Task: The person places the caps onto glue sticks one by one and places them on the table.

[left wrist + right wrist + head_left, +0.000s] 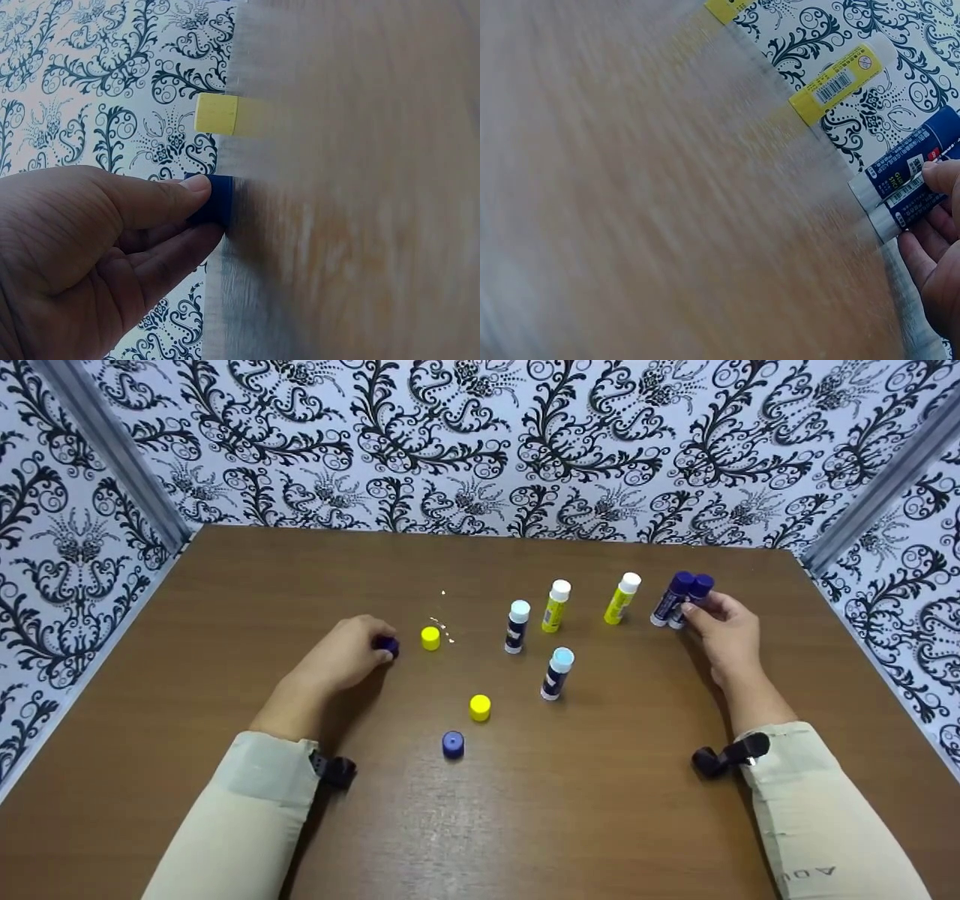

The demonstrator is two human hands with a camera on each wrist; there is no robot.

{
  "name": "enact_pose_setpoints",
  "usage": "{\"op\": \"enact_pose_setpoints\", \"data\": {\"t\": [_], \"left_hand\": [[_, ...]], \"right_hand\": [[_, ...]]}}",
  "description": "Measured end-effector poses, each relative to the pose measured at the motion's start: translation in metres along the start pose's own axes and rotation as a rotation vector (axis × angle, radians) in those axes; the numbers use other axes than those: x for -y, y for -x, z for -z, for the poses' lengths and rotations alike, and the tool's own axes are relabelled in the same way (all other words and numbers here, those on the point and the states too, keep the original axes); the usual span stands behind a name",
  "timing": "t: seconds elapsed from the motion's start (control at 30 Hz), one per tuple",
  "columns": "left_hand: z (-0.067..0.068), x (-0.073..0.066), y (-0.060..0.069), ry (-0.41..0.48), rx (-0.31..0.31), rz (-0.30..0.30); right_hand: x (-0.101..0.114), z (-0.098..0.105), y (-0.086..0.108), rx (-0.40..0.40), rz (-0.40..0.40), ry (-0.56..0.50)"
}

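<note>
Near the table's left middle, my left hand (341, 654) pinches a dark blue glue stick cap (216, 201) between thumb and fingers, at the table surface. At the right, my right hand (729, 636) grips a capped blue glue stick (700, 587) standing upright. Touching it on the left is another capped blue glue stick (672, 598). A yellow cap (430, 638) sits just right of my left hand. Nearer the front are a second yellow cap (480, 708) and a blue cap (453, 745).
Uncapped glue sticks stand mid-table: a blue one (515, 634), another blue one (553, 682) nearer the front, a yellow one (553, 613) and another yellow one (618, 605). Small white crumbs (442, 627) lie near the yellow cap. Patterned walls (480, 450) border the wooden table (600, 810).
</note>
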State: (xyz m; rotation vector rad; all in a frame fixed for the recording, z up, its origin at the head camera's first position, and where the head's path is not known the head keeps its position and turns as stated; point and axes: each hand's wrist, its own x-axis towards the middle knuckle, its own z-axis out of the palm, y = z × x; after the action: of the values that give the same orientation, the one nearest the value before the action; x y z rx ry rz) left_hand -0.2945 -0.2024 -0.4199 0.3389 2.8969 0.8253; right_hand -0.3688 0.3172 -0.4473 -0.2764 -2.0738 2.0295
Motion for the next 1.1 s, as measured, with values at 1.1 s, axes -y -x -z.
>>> {"op": "enact_pose_setpoints", "data": {"t": [1.1], "left_hand": [[0.0013, -0.0053, 0.0023, 0.047, -0.02, 0.008]], "right_hand": [[0.0004, 0.0006, 0.0009, -0.097, 0.039, -0.018]]}}
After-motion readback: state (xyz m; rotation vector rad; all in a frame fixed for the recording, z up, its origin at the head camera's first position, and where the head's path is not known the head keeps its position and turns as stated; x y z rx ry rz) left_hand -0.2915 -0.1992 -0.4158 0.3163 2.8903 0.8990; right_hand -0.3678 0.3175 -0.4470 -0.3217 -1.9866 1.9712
